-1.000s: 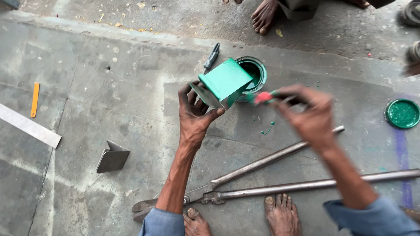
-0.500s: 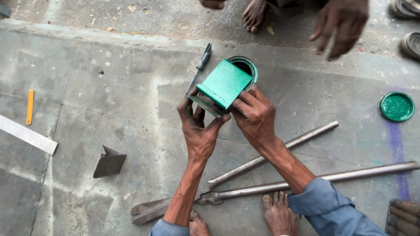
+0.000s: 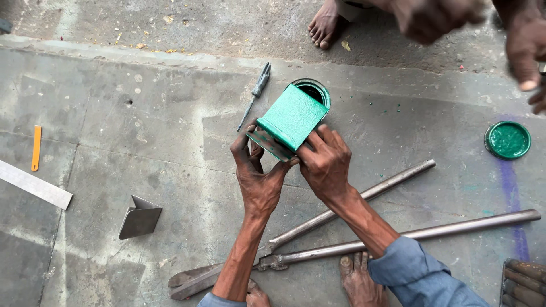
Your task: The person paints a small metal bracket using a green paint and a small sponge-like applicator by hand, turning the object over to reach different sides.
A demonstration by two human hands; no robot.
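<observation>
Fingers point(image 3: 327, 149) of both hands, left hand point(image 3: 259, 176) and right hand point(image 3: 325, 165), grasping green-painted bent metal piece point(image 3: 291, 118) above paint can point(image 3: 314, 91); risk: wet paint smearing under grip.

both hands point(image 3: 290, 170) hold a green-painted metal piece point(image 3: 291, 118) over a paint can point(image 3: 314, 89)

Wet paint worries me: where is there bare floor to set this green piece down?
Bare floor lies between the metal strip, the bent plate and the left hand. Crowded: paint can behind the green piece, long-handled cutters below, lid to the right.
</observation>
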